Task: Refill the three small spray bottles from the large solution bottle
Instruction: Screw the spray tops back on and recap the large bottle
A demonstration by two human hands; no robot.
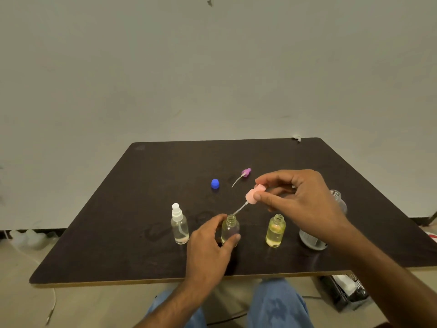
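Right grip (295, 197) pinches pink sprayer (254, 194) (thin tube).

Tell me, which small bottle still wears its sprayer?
The leftmost spray bottle, topped by a white sprayer. The middle bottle and right bottle stand open-necked.

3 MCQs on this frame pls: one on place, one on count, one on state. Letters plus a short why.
1. Where does the purple spray head lie?
A. on the table beyond the bottles
B. on the right bottle
C. in the left hand

2. How many small bottles have no spray head on?
A. none
B. one
C. two

3. What is the right hand doing?
A. resting flat
B. pinching the pink spray head
C. gripping the large bottle

Answers:
1 A, it lies loose beside the blue cap.
2 C, the middle bottle and right bottle show open necks; the left bottle wears its white head.
3 B, its fingers hold the pink spray head, tube tip at the middle bottle's neck.
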